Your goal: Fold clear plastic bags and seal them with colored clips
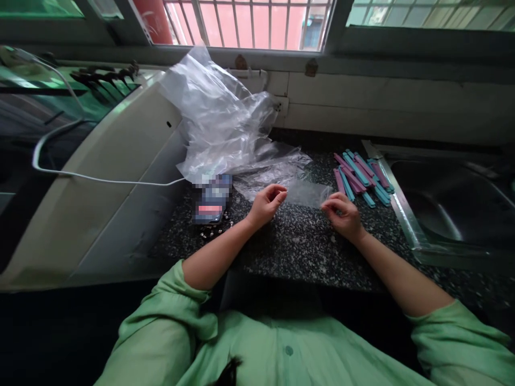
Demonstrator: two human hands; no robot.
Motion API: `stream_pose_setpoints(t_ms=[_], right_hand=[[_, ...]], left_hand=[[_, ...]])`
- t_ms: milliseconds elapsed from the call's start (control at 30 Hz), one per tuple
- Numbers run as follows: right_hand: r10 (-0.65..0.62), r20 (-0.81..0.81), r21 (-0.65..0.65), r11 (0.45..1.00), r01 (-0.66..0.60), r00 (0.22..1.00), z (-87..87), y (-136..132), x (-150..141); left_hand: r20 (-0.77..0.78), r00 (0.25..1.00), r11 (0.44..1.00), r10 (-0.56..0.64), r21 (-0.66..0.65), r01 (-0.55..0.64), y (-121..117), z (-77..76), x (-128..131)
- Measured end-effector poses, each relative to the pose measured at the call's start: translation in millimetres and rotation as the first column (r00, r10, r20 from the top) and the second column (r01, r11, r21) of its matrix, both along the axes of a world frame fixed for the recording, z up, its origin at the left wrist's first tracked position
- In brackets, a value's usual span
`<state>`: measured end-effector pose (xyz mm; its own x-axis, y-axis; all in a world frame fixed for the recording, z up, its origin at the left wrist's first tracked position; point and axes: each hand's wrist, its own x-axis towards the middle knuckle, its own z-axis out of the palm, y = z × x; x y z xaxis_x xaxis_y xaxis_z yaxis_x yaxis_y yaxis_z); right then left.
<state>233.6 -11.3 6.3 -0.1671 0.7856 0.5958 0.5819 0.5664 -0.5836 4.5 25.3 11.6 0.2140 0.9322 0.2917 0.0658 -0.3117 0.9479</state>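
Observation:
A small clear plastic bag [308, 192] lies on the dark speckled counter [298, 246], stretched between my two hands. My left hand [266, 203] pinches its left edge with curled fingers. My right hand [341, 214] pinches its right edge the same way. Just beyond my right hand lies a pile of several pink and blue strips [362, 176]. Both my arms wear green sleeves pushed up to the elbow.
A large crumpled clear plastic bag [221, 118] rests against the wall behind my left hand. A blurred-out packet [211, 199] lies at its foot. A white appliance [120, 177] with a white cable stands to the left. A steel sink [454, 203] sits to the right.

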Motion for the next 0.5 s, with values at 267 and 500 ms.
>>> stream_pose_setpoints(t_ms=[267, 500], right_hand=[[-0.033, -0.064, -0.026, 0.999, 0.031, 0.997, 1.5, 1.7, 1.5], [0.029, -0.048, -0.028, 0.999, -0.03, 0.998, -0.7, 2.0, 1.6]], left_hand=[[-0.068, 0.994, 0.995, -0.085, -0.067, 0.08, -0.5, -2.2, 2.0], [-0.065, 0.992, 0.992, -0.105, -0.076, 0.1, 1.2, -6.7, 2.6]])
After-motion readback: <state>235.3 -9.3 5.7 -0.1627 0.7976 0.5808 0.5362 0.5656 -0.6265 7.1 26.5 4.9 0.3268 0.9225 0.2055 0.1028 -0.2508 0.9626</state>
